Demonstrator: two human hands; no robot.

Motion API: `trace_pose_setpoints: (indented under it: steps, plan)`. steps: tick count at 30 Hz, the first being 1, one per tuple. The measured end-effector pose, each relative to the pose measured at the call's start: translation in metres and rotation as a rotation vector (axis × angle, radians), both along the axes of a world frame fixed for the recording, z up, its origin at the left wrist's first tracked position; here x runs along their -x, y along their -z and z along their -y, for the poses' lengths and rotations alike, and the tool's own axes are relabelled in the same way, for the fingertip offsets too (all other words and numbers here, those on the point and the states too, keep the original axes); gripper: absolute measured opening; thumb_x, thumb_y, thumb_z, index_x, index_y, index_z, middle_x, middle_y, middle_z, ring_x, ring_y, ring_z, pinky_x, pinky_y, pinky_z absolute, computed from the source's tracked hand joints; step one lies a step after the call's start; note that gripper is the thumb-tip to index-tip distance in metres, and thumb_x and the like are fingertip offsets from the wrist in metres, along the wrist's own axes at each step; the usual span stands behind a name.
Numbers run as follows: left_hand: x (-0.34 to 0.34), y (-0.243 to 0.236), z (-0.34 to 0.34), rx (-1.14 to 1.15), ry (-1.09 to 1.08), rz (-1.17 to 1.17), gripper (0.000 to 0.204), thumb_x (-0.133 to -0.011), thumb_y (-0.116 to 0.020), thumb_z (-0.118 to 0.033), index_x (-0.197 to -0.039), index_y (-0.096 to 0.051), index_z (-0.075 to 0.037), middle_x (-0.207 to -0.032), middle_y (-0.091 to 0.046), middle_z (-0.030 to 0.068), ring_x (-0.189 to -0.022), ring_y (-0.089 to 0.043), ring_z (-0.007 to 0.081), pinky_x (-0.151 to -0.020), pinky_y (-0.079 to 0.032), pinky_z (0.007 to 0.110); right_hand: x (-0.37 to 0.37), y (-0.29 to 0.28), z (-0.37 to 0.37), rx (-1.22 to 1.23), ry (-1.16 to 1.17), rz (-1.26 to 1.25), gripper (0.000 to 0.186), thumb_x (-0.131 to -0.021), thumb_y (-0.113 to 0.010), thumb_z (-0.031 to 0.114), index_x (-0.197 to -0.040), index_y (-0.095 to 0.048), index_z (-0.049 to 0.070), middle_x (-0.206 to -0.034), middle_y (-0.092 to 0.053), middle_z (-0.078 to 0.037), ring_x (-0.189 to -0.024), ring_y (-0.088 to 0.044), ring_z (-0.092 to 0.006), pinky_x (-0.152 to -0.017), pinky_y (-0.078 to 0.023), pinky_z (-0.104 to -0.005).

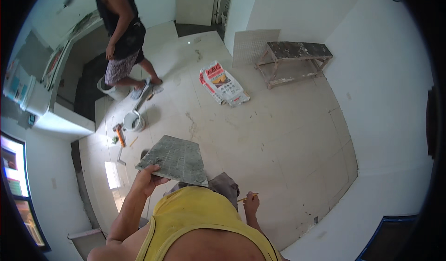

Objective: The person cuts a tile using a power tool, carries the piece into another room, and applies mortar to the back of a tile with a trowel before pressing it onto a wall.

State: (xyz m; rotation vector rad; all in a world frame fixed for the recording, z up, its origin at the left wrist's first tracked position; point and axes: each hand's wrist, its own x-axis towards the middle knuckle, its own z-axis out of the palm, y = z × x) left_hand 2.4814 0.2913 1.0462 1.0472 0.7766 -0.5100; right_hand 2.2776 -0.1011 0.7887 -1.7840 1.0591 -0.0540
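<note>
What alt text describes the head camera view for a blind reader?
Someone in a yellow tank top holds a grey tile in the left hand and a pencil in the right hand. Beyond, another person stands near a bucket.

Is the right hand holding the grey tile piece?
No, the left hand holds the grey tile piece, while the right hand holds a yellow pencil.

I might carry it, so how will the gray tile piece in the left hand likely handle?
The gray tile piece is probably stiff: it shows no sag beyond the edge the left hand grips. Its thin, pointed corners could chip if knocked. The gridded face may resist slipping.
</note>
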Motion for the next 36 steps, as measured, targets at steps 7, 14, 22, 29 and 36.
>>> trace_pose_setpoints:
  steps: [7,14,22,29,36]
  plan:
    - [-0.144,0.002,0.038,-0.022,-0.040,0.058,0.034,-0.091,-0.052,-0.013,-0.119,-0.048,0.006,-0.102,-0.064,0.0210,-0.079,-0.069,0.0314,-0.061,-0.063,0.032,-0.143,0.004,0.012,0.067,-0.201,0.034,0.028,-0.093,-0.058,0.026,-0.092,-0.066,-0.001,-0.076,-0.068,-0.011,-0.068,-0.066,-0.0211,-0.065,-0.052,-0.0344]
    - [-0.277,-0.010,0.077,-0.063,-0.189,0.093,0.032,-0.092,-0.051,-0.012,-0.118,-0.049,0.007,-0.100,-0.065,0.0200,-0.077,-0.069,0.0279,-0.058,-0.062,0.031,-0.303,0.023,0.066,-0.062,-0.443,-0.028,0.028,-0.091,-0.057,0.027,-0.102,-0.070,0.006,-0.088,-0.071,-0.016,-0.081,-0.070,-0.0272,-0.075,-0.053,-0.0358]
    - [-0.400,-0.030,0.089,-0.074,-0.259,0.130,0.032,-0.091,-0.051,-0.012,-0.117,-0.052,0.006,-0.097,-0.067,0.0172,-0.076,-0.070,0.0246,-0.059,-0.061,0.027,-0.444,0.062,0.108,0.127,-1.280,-0.522,0.035,-0.089,-0.050,0.033,-0.109,-0.068,0.010,-0.105,-0.069,-0.017,-0.099,-0.065,-0.0363,-0.082,-0.051,-0.0439]
    - [-0.530,0.008,0.038,-0.037,-0.250,0.099,0.036,-0.090,-0.051,-0.010,-0.121,-0.048,0.007,-0.107,-0.064,0.0210,-0.083,-0.069,0.0282,-0.060,-0.062,0.030,-0.616,0.037,0.070,0.163,-1.431,-0.639,0.039,-0.090,-0.050,0.034,-0.116,-0.063,0.009,-0.112,-0.067,-0.020,-0.105,-0.064,-0.0367,-0.085,-0.050,-0.0468]
    - [-0.683,0.009,-0.014,-0.010,-0.172,0.043,0.035,-0.090,-0.053,-0.013,-0.119,-0.050,0.007,-0.103,-0.064,0.0192,-0.082,-0.069,0.0281,-0.064,-0.062,0.033,-0.775,0.019,-0.004,0.142,-1.220,-0.507,0.039,-0.094,-0.044,0.031,-0.127,-0.052,0.011,-0.123,-0.062,-0.019,-0.110,-0.061,-0.0386,-0.087,-0.050,-0.0478]
